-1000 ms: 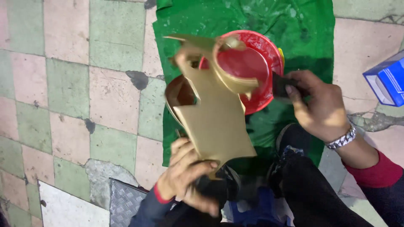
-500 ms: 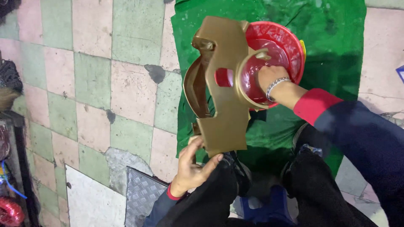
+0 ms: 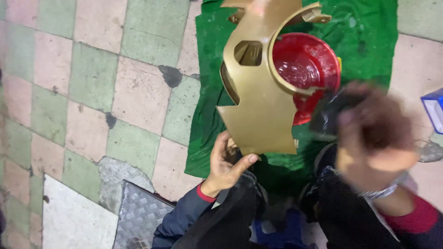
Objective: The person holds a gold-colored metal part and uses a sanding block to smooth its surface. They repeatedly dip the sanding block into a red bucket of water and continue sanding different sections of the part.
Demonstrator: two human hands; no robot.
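My left hand [image 3: 227, 161] grips the lower edge of a gold-painted moulded panel [image 3: 262, 87] and holds it upright over a green plastic sheet [image 3: 210, 97]. Behind a curved cut-out in the panel sits a red bowl [image 3: 307, 64] with a glossy red inside. My right hand [image 3: 376, 133] is blurred at the right, below the bowl, closed around a small dark object [image 3: 330, 115] that I cannot make out. A metal bracelet [image 3: 383, 189] circles that wrist.
The floor is worn green and pink tiles [image 3: 92, 92] with chipped patches. A ridged metal plate [image 3: 138, 216] lies at the lower left beside a pale slab [image 3: 74, 216]. A blue and white box [image 3: 434, 110] sits at the right edge. My dark-trousered knees fill the bottom.
My right hand has come away from the red bowl, down and to the right, still with the dark object. The gold panel has risen and turned in my left hand.
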